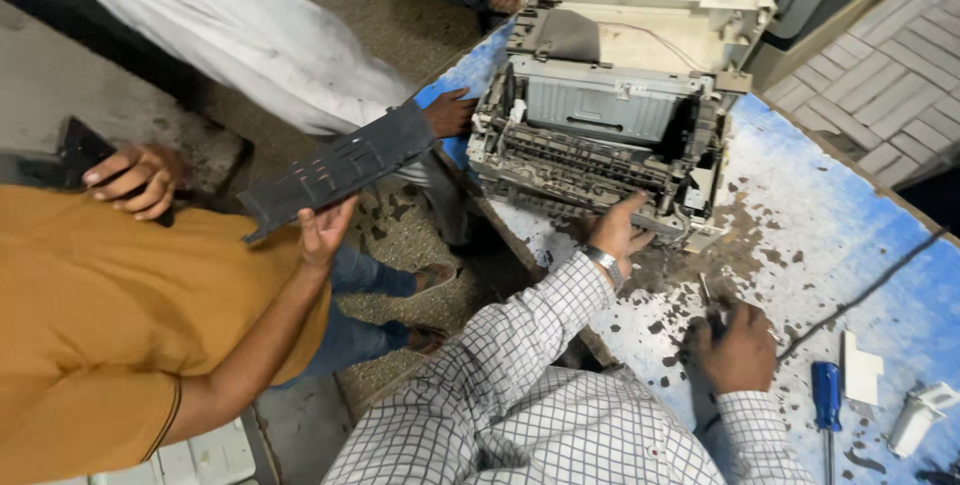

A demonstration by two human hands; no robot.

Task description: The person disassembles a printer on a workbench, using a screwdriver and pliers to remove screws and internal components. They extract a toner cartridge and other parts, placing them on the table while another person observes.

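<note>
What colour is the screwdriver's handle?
Blue: the screwdriver lies on the table, clearest in the head view.

Opened printer (610, 135) ahead; bare tabletop (850, 245) rightward.

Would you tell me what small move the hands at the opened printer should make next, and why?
Probably lift the right hand with its tool toward the printer: the left hand already rests on its exposed front edge, while the tool tip sits on the table.

one printer (610, 125), one screwdriver (826, 400), one panel (335, 170).
</note>
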